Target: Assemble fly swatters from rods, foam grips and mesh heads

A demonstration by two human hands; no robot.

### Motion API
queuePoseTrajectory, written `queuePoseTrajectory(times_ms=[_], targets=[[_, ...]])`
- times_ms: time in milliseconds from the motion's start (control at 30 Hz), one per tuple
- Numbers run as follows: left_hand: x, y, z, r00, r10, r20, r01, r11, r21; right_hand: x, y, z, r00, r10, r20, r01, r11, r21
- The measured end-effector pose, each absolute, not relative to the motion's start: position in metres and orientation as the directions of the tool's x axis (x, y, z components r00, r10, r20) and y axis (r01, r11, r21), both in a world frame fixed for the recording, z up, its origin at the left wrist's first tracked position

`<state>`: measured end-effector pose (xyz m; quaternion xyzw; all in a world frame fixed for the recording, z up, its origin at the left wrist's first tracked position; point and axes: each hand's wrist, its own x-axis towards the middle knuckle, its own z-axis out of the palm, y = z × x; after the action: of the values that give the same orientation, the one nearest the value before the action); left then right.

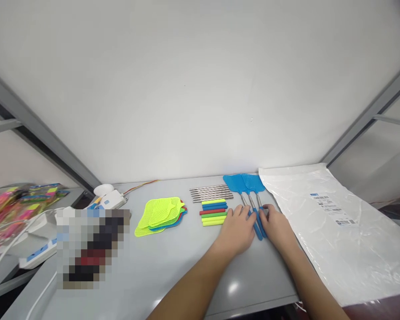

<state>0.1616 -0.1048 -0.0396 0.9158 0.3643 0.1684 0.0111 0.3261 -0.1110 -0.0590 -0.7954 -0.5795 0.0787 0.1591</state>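
Three blue fly swatters (244, 184) lie side by side on the grey table (146, 284), their heads pointing away from me. My left hand (237, 230) and my right hand (276, 227) flank their blue grips (259, 226), with fingers touching the grips and metal shafts. Whether either hand grips them, I cannot tell. Left of my left hand lie coloured foam tubes (214, 212) in a stack. Beyond those are several steel rods (210, 193). Further left sits a pile of lime-green and blue swatter heads (158, 217).
A large white plastic bag (330, 231) with a printed label lies right of my right hand. At the left are a white device with wires (111, 200), a white power strip (36, 253) and bright packaged goods (16, 209). A pixelated patch hides part of the table. A white wall stands behind.
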Motion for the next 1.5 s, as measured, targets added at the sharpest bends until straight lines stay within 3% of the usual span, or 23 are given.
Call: queuePoseTrajectory(times_ms=[200, 333, 533, 633, 767, 1000, 1233, 1500], targets=[[0.128, -0.104, -0.013, 0.699, 0.618, 0.360, 0.597, -0.781, 0.182, 0.329, -0.117, -0.056, 0.365, 0.930, 0.033, 0.866, -0.327, -0.378], [0.056, -0.092, -0.001, 0.612, 0.690, 0.387, 0.662, -0.714, 0.228, 0.321, -0.123, -0.048, 0.351, 0.932, 0.089, 0.888, -0.301, -0.346], [-0.061, -0.085, -0.006, 0.267, 0.883, 0.385, 0.865, -0.396, 0.309, 0.273, -0.111, -0.028, 0.022, 0.958, 0.286, 0.972, 0.046, -0.229], [-0.082, -0.088, -0.012, 0.221, 0.908, 0.355, 0.885, -0.340, 0.319, 0.245, -0.087, -0.017, -0.154, 0.958, 0.244, 0.969, 0.195, -0.154], [-0.079, -0.093, -0.020, 0.183, 0.921, 0.345, 0.879, -0.310, 0.362, 0.218, -0.040, -0.004, -0.257, 0.960, 0.116, 0.958, 0.269, -0.103], [-0.079, -0.091, -0.026, 0.175, 0.932, 0.319, 0.881, -0.293, 0.372, 0.188, 0.038, -0.003, -0.435, 0.900, -0.008, 0.893, 0.430, -0.134], [-0.066, -0.093, -0.015, 0.173, 0.894, 0.413, 0.849, -0.348, 0.398, 0.180, 0.061, -0.004, -0.558, 0.827, -0.068, 0.823, 0.541, -0.175], [0.011, -0.108, -0.021, 0.478, 0.805, 0.352, 0.775, -0.575, 0.263, 0.147, 0.064, -0.007, -0.632, 0.772, -0.075, 0.771, 0.615, -0.162]])
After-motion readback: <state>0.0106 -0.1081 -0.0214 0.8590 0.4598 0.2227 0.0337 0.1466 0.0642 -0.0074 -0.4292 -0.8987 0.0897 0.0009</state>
